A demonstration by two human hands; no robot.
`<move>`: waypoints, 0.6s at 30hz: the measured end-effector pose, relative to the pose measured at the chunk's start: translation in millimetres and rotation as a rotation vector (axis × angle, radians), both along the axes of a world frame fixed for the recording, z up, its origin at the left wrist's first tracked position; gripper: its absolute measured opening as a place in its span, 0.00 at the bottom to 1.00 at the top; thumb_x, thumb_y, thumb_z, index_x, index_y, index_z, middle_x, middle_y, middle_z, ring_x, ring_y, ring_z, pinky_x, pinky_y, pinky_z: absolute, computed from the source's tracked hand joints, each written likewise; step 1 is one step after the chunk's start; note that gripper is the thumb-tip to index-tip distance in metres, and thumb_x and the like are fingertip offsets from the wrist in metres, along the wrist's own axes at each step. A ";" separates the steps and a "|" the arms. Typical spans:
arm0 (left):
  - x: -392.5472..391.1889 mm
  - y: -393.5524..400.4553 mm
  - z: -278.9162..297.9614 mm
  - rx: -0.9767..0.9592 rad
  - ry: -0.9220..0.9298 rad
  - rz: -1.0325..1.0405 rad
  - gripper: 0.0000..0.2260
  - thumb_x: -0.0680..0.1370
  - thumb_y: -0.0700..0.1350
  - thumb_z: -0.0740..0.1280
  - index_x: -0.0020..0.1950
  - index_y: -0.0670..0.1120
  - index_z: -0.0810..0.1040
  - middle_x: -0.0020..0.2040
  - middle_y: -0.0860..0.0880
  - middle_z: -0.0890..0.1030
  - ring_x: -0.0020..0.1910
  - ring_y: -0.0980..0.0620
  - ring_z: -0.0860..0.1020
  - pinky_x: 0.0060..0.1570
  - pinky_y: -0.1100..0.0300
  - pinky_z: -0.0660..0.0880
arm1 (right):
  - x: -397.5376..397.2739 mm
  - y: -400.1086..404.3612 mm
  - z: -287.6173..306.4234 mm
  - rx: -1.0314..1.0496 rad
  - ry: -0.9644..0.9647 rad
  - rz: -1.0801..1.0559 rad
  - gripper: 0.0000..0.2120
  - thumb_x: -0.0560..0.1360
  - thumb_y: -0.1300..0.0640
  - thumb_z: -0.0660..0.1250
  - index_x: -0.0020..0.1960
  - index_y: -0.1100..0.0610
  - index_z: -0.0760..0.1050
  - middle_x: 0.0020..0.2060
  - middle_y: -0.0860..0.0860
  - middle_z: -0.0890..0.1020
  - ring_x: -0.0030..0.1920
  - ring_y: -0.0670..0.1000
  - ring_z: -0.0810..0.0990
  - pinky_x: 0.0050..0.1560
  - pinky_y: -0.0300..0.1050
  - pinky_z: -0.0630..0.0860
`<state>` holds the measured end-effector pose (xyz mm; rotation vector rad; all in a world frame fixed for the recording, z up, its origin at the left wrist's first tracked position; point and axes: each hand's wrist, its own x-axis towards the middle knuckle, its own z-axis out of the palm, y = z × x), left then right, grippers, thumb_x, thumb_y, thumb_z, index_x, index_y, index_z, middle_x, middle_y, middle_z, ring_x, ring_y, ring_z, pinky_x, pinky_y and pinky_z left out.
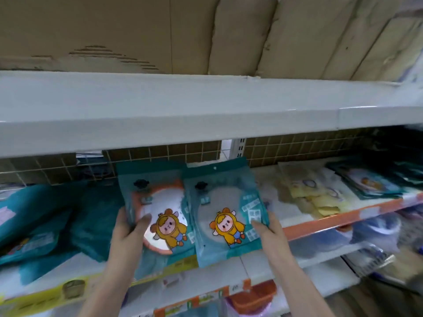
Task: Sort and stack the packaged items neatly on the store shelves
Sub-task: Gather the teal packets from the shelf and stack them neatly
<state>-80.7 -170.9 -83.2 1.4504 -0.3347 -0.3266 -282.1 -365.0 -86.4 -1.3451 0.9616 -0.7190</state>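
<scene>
My left hand grips the left edge of a teal packet with an orange-rimmed round item and a cartoon figure. My right hand holds the right edge of a second teal packet with a grey round item and the same cartoon. Both packets stand tilted side by side above the front of the middle shelf, their inner edges touching or overlapping.
Dark teal packets lie heaped at the left of the shelf. Pale yellow packets and a stack of blue-teal ones lie at the right. A white upper shelf carries cardboard boxes. Lower shelves hold more goods.
</scene>
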 end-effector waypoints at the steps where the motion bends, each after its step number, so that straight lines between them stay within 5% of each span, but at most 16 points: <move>1: -17.0 -13.3 -0.6 0.004 -0.005 -0.014 0.16 0.78 0.39 0.66 0.63 0.52 0.71 0.55 0.55 0.79 0.57 0.49 0.76 0.55 0.56 0.70 | -16.9 -8.9 -1.5 0.010 -0.004 -0.005 0.12 0.78 0.64 0.62 0.59 0.52 0.72 0.51 0.50 0.81 0.51 0.50 0.80 0.40 0.40 0.73; 5: -76.5 -61.1 -9.2 0.039 0.058 -0.031 0.10 0.78 0.40 0.66 0.54 0.54 0.75 0.50 0.50 0.80 0.52 0.44 0.78 0.54 0.49 0.74 | -79.6 -50.5 -11.2 0.078 -0.039 -0.089 0.12 0.78 0.62 0.63 0.58 0.48 0.72 0.50 0.46 0.80 0.49 0.47 0.79 0.42 0.42 0.73; 13: -159.1 -146.5 -3.6 0.011 0.183 -0.081 0.09 0.79 0.39 0.63 0.56 0.51 0.73 0.48 0.49 0.81 0.42 0.51 0.80 0.34 0.59 0.77 | -169.9 -123.4 -12.6 0.134 -0.097 -0.209 0.11 0.78 0.63 0.63 0.57 0.50 0.74 0.49 0.51 0.82 0.50 0.54 0.82 0.50 0.53 0.78; 18: -181.1 -211.2 5.7 0.038 0.232 -0.164 0.14 0.79 0.41 0.65 0.64 0.47 0.71 0.54 0.44 0.82 0.49 0.43 0.81 0.52 0.42 0.77 | -203.9 -169.0 -14.0 0.175 -0.149 -0.310 0.12 0.78 0.64 0.62 0.60 0.53 0.72 0.49 0.52 0.81 0.48 0.54 0.81 0.45 0.49 0.77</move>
